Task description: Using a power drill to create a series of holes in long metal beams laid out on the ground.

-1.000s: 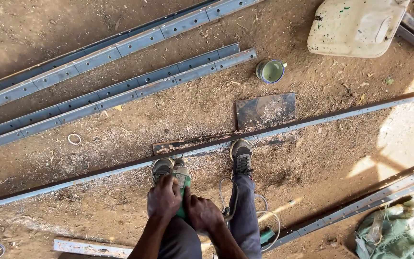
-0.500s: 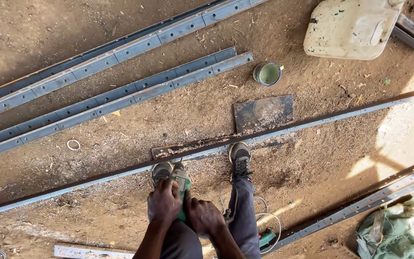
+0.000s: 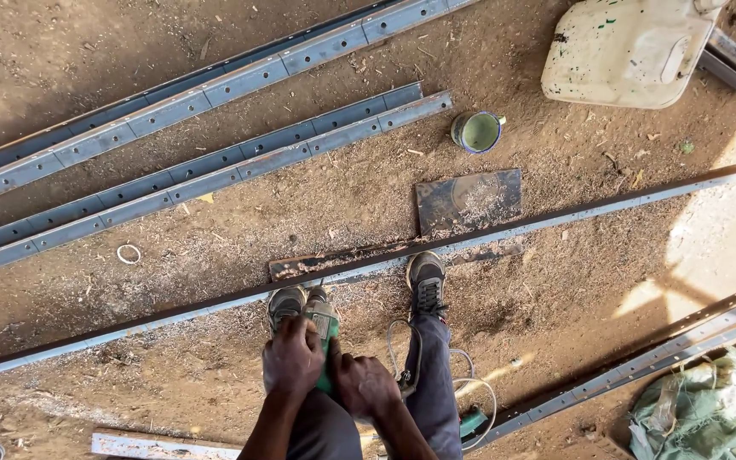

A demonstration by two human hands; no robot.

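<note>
I stand over a long grey metal bar (image 3: 555,223) that runs across the dirt floor, with both shoes (image 3: 426,281) pressed against it. My left hand (image 3: 293,358) grips the front of a green power tool (image 3: 325,322), whose head is down at the bar between my feet. My right hand (image 3: 366,385) holds the rear of the same tool. A white cord (image 3: 470,392) loops on the ground by my right leg. A dark rusty plate (image 3: 468,201) lies just beyond the bar.
Several long grey slotted rails (image 3: 215,166) lie on the dirt further out. A green enamel mug (image 3: 477,131) stands near the plate, and a cream plastic jerrycan (image 3: 632,51) lies at the top right. More rails (image 3: 641,366) and a greenish cloth (image 3: 709,409) are at the lower right.
My hands and the tool stay in the same place at the bar. The view shifts only slightly.
</note>
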